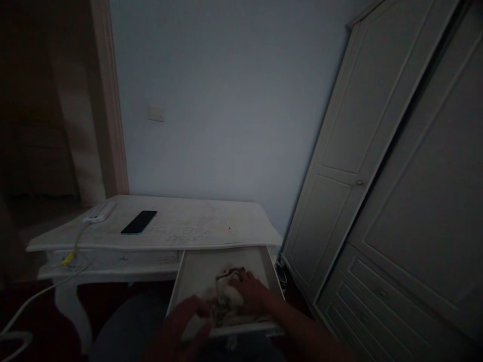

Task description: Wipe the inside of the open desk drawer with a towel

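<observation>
A pale blue wall (pixel 226 100) is filling the view ahead of me, and a tall wardrobe (pixel 339 136) is looming along the right. Below the wall, the worn white tabletop (pixel 211 216) is stretching across, and its drawer (pixel 199 261) is standing pulled out towards me. Inside that drawer, near its front, a soft, light-coloured bundle (pixel 230 294) with darker markings is lying, too dim and blurred for me to identify. My right grip (pixel 251 294) is resting on its right side, fingers spreading over it; whether I'm clamping down, I can't tell. My left grip (pixel 190 319) is hovering blurred by the drawer's front left, thumb and fingers standing apart, just beside the bundle; I can't tell whether it's touching. Up on the tabletop's left, a white power strip (pixel 100 212) is trailing its cable, a dark phone (pixel 139 222) is lying flat nearby, and a little switch plate (pixel 156 113) is sitting on the wall above.
</observation>
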Demonstrator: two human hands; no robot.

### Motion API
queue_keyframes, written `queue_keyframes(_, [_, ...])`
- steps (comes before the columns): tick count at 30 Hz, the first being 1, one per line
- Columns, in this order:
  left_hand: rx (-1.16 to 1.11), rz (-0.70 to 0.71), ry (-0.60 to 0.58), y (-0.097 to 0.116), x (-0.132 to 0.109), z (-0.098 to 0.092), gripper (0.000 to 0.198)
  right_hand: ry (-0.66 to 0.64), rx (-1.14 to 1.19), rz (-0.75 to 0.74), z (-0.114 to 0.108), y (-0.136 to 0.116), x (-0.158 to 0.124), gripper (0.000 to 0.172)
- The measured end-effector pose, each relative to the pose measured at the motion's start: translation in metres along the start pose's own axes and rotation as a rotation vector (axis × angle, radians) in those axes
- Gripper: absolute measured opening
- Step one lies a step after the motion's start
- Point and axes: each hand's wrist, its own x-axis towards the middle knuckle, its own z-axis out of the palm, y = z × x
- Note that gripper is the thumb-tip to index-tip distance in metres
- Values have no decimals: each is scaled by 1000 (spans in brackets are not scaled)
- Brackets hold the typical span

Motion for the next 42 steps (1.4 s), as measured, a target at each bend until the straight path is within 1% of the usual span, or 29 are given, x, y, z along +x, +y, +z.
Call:
queue_keyframes(3, [69, 29, 11, -23, 19, 18, 24, 1, 4, -245, 11, -29, 24, 87])
queue_keyframes(4, [101, 63, 9, -30, 21, 24, 25, 15, 8, -296, 14, -42, 35, 83])
queue_keyframes(6, [156, 130, 11, -40, 18, 37, 28, 52, 16, -347, 19, -69, 59, 78])
queue_keyframes(8, [190, 173, 28, -46, 12, 46, 37, 107, 16, -324, 22, -93, 82, 72])
queue_keyframes(10, [209, 184, 39, -49, 6, 50, 49, 157, 9, -243, 20, -111, 101, 66])
queue_keyframes(11, [212, 189, 31, -49, 4, 50, 53, 176, 6, -196, 19, -117, 109, 66])
queue_keyframes(13, [208, 190, -11, -47, 1, 48, 53, 226, 8, -106, 14, -121, 120, 69])
queue_keyframes(16, [187, 160, -98, -41, 3, 44, 45, 316, 18, 25, 5, -113, 128, 71])
queue_keyframes(18, [187, 138, -143, -38, 3, 44, 39, 382, 23, 117, -1, -101, 128, 70])
queue_keyframes(20, [199, 133, -167, -39, 3, 46, 38, 426, 25, 194, -7, -85, 126, 68])
queue_keyframes(24, [213, 138, -133, -43, 0, 53, 42, 454, 13, 301, -13, -48, 113, 59])
queue_keyframes(29, [208, 135, -129, -41, 0, 51, 44, 479, -3, 447, -16, -5, 85, 63])
queue_keyframes(32, [195, 144, -112, -40, 0, 50, 47, 489, -2, 536, -17, 13, 68, 67])
queue_keyframes(34, [201, 155, -100, -41, 0, 50, 48, 494, 0, 577, -18, 20, 60, 68])
queue_keyframes(37, [216, 167, -91, -41, 0, 49, 48, 497, 8, 606, -19, 21, 58, 69])
queue_keyframes(42, [234, 156, -171, -31, 6, 35, 41, 484, 46, 633, -20, 11, 67, 74])
